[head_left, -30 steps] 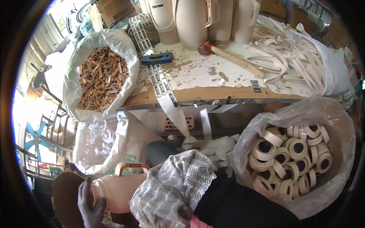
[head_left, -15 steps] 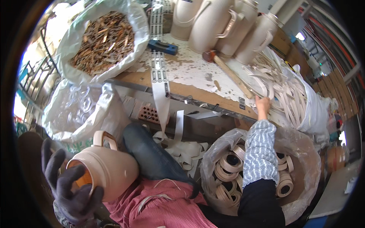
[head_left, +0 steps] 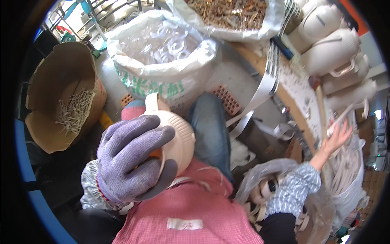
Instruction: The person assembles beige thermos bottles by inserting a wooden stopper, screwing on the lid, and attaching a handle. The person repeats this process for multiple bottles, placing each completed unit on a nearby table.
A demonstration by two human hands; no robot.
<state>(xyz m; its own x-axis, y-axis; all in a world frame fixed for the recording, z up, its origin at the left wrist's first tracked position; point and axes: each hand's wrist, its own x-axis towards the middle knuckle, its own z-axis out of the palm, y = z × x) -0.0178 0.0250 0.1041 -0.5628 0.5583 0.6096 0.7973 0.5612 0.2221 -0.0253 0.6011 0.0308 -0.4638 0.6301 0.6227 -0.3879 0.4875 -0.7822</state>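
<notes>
White sack (head_left: 150, 77), clear plastic rings (head_left: 176, 45) inside; open carton (head_left: 44, 95), thin pale sticks (head_left: 76, 112) inside; clear bag (head_left: 260, 168), beige rings (head_left: 257, 196) inside; beige jug (head_left: 179, 136) over pink apron (head_left: 199, 207); gloved left hand (head_left: 136, 158), fingers clamped around jug's rim, best kept firm and steady; bare right hand (head_left: 335, 140), fingers spread near pale strips (head_left: 343, 173), cannot tell if pinching one.

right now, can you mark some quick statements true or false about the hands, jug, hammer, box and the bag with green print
1. The left hand wears a purple glove and grips the beige jug. True.
2. The right hand is gloved too. False: the right hand is bare.
3. The hammer lies on the floor. False: the hammer lies on the bench.
4. The cardboard box holds small pale sticks. True.
5. The bag with green print holds brown bits. False: clear rings.
</notes>
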